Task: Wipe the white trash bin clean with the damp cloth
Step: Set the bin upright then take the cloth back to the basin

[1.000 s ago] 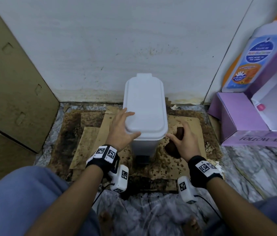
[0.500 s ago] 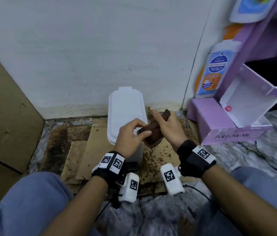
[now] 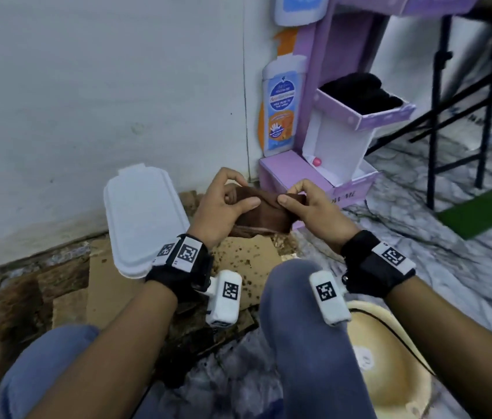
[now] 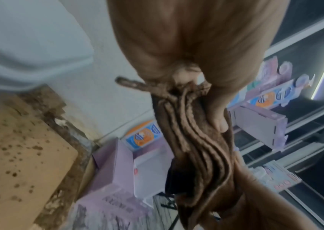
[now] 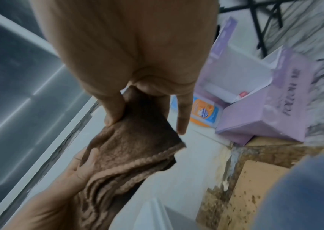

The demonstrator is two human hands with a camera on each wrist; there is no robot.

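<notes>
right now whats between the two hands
The brown cloth spans the gap: the left hand grips one bunched end, the right hand pinches the other. The head view shows it, above the floor and clear of the bin.

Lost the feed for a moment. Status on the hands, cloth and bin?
Left hand and right hand both grip the brown cloth, held in the air between them. White trash bin untouched, lid shut. Nothing in the way.

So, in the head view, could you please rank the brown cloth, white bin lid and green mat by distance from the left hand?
1. Brown cloth, held in the left hand.
2. White bin lid, just left.
3. Green mat, far right.
</notes>
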